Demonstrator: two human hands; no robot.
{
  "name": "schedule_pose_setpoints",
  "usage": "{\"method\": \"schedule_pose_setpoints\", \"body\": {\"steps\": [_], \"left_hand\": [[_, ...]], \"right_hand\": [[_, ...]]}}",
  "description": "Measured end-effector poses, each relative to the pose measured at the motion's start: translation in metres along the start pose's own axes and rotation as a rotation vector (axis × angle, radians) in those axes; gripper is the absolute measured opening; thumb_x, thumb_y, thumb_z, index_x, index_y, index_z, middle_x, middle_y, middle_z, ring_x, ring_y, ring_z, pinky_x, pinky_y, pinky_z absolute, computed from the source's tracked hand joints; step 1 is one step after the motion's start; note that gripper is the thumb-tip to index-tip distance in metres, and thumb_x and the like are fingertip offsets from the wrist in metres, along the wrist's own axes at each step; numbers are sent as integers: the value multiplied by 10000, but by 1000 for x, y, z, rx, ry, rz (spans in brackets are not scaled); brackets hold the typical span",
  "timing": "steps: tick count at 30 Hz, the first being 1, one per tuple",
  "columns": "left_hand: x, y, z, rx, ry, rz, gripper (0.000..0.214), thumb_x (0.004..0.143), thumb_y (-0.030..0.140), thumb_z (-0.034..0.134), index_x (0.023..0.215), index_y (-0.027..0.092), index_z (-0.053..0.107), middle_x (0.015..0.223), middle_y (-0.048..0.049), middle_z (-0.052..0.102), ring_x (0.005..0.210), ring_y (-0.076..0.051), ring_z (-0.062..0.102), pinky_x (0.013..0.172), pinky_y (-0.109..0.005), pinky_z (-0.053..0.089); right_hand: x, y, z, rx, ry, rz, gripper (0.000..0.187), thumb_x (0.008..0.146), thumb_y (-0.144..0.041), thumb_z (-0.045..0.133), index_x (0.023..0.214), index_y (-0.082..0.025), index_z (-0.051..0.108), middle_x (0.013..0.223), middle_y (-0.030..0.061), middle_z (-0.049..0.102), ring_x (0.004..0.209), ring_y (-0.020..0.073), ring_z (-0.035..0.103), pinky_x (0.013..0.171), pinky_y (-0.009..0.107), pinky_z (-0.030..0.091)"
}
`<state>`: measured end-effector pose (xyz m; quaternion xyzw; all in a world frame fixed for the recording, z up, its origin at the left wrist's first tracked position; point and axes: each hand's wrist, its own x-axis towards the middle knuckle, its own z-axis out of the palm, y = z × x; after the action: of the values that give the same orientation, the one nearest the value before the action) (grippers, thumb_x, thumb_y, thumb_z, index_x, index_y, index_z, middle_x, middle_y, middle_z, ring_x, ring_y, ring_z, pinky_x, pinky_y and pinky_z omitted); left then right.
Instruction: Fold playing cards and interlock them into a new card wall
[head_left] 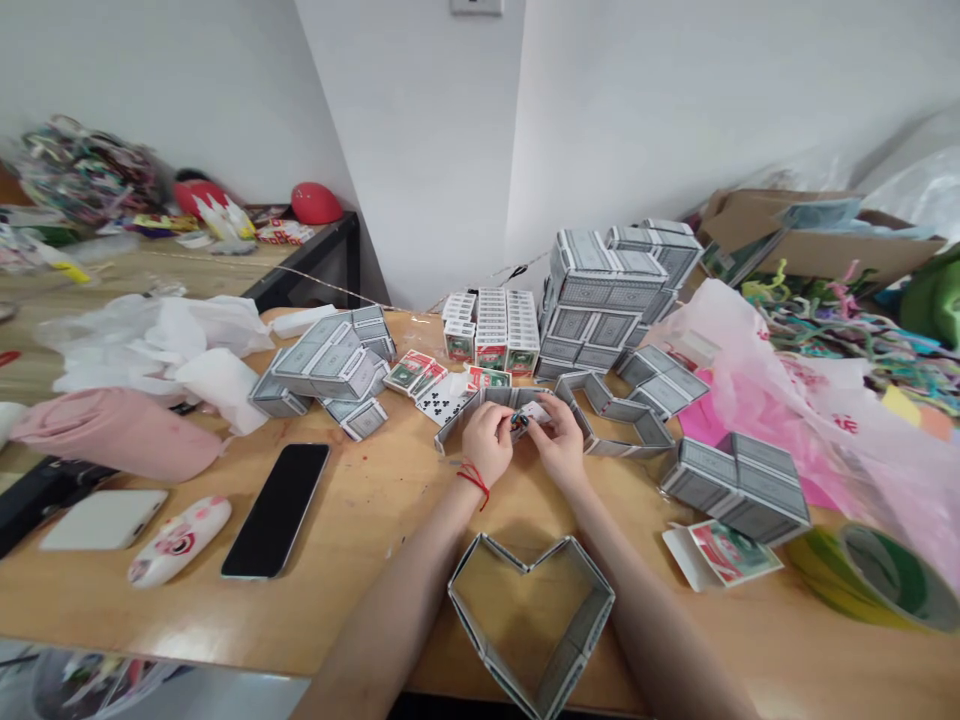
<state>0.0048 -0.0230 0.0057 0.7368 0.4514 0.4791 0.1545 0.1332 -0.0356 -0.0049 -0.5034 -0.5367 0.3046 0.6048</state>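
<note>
My left hand (487, 440), a red string round its wrist, and my right hand (557, 437) meet near the table's middle. Both pinch what looks like a playing card (534, 411), white with a small coloured patch; the fingers cover much of it. Just behind them stands an open frame of joined cards (459, 422), partly hidden. Another card frame (634, 437) lies right of my right hand. Between my forearms rests a heart-shaped card frame (486, 660). Loose playing cards (442, 400) lie beyond my left hand.
Stacked card blocks (600, 290) rise at the back right, beside rows of card boxes (491, 325). More card blocks stand left (330, 360) and right (739, 485). A phone (277, 510), a pink pouch (127, 430) and a tape roll (825, 560) lie around.
</note>
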Motion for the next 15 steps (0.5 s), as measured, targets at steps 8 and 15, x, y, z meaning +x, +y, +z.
{"method": "schedule_pose_setpoints", "body": {"steps": [8,15], "left_hand": [[-4,3,-2,185,87,157,160,808,130,431,866,184,571,836,-53,572,801,-157,525,733,-304,422],[-2,3,-2,74,191,62,66,777,239,541,784,175,561,795,-39,578,800,-143,533,751,-288,437]], "right_hand": [[-3,-15,-4,-388,36,-405,136,799,-190,501,883,-227,602,814,36,635,800,174,574,768,350,467],[-5,-17,-3,-475,99,-419,159,829,-178,422,794,-218,571,742,34,609,735,170,564,702,323,461]]}}
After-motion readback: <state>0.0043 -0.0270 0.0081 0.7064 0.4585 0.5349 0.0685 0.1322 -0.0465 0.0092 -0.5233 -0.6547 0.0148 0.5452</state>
